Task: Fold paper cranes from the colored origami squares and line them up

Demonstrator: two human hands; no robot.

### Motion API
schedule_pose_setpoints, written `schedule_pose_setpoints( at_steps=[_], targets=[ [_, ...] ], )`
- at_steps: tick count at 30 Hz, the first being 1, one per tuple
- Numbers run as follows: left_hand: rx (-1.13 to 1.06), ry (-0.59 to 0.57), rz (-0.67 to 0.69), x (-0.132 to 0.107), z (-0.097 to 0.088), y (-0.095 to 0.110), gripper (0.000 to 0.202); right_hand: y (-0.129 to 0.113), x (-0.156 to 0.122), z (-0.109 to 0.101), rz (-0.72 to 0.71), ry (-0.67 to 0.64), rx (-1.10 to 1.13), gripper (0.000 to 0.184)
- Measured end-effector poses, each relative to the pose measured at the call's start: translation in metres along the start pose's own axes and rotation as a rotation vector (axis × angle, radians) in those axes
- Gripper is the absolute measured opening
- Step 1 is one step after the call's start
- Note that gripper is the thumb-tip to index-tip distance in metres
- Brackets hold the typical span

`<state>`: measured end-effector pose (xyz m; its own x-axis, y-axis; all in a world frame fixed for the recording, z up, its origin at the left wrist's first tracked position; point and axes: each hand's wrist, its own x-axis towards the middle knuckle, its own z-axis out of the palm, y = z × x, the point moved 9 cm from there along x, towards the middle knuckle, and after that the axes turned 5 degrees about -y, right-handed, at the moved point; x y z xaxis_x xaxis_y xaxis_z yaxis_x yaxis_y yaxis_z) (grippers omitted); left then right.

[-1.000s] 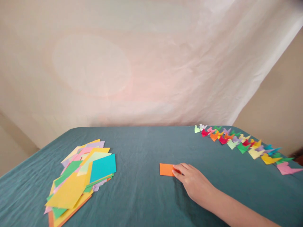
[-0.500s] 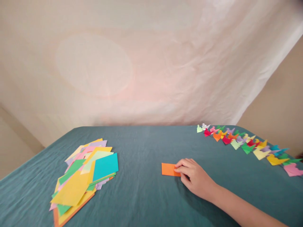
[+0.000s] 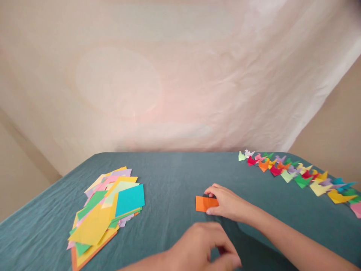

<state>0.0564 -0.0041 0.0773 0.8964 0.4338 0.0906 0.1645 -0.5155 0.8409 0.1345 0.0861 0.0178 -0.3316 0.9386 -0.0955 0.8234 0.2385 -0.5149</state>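
A folded orange paper [image 3: 203,203] lies on the teal tablecloth [image 3: 175,177] near the middle. My right hand [image 3: 227,204] pinches its right end between thumb and fingers. My left hand [image 3: 201,246] hovers low in the foreground, just in front of the paper, fingers curled together, nothing visible in them.
A loose pile of coloured paper squares [image 3: 104,207] lies at the left. A row of several small folded paper figures [image 3: 296,175] runs along the table's right edge. A pale cloth backdrop [image 3: 169,75] hangs behind the table.
My left hand has come into view at the bottom. My right hand shifted from pressing flat on the orange paper to pinching its right end.
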Motion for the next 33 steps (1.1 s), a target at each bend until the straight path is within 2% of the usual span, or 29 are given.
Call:
schedule_pose_setpoints(
  at_steps=[2,4,6,9,11,15,20,24,28,31,33],
  targets=[
    [0.043,0.182,-0.165,0.005,-0.025,-0.034,0.018,0.003,0.005,0.0,0.029,-0.021,0.003,0.041],
    [0.06,0.33,-0.248,0.003,-0.044,-0.061,0.019,0.008,0.008,0.0,0.055,-0.036,0.024,0.039],
    [0.082,0.456,-0.256,-0.001,-0.058,-0.08,0.019,0.011,0.01,0.0,0.057,-0.058,0.067,0.031],
    [0.031,0.583,-0.217,-0.005,-0.068,-0.1,0.009,0.016,0.008,0.001,0.031,-0.086,0.204,0.009],
    [-0.056,0.628,-0.197,-0.006,-0.069,-0.109,0.014,0.019,0.005,0.003,0.026,-0.094,0.372,0.011],
    [-0.226,0.638,-0.182,-0.006,-0.066,-0.117,0.023,0.026,-0.004,0.014,0.095,-0.109,0.718,0.025],
    [-0.321,0.532,-0.18,-0.001,-0.056,-0.119,0.026,0.023,-0.011,0.021,0.084,0.035,0.932,0.034],
    [-0.345,0.498,-0.174,0.001,-0.054,-0.121,0.026,0.02,-0.011,0.023,0.059,0.111,0.969,0.035],
    [-0.354,0.468,-0.149,0.003,-0.053,-0.122,0.026,0.016,-0.014,0.025,0.061,0.11,0.89,0.034],
    [-0.371,0.46,-0.138,0.004,-0.052,-0.123,0.026,0.01,-0.016,0.024,0.008,0.106,0.861,0.03],
    [-0.407,0.459,-0.136,0.004,-0.052,-0.124,0.027,0.01,-0.017,0.02,-0.04,0.158,0.889,0.028]
  ],
)
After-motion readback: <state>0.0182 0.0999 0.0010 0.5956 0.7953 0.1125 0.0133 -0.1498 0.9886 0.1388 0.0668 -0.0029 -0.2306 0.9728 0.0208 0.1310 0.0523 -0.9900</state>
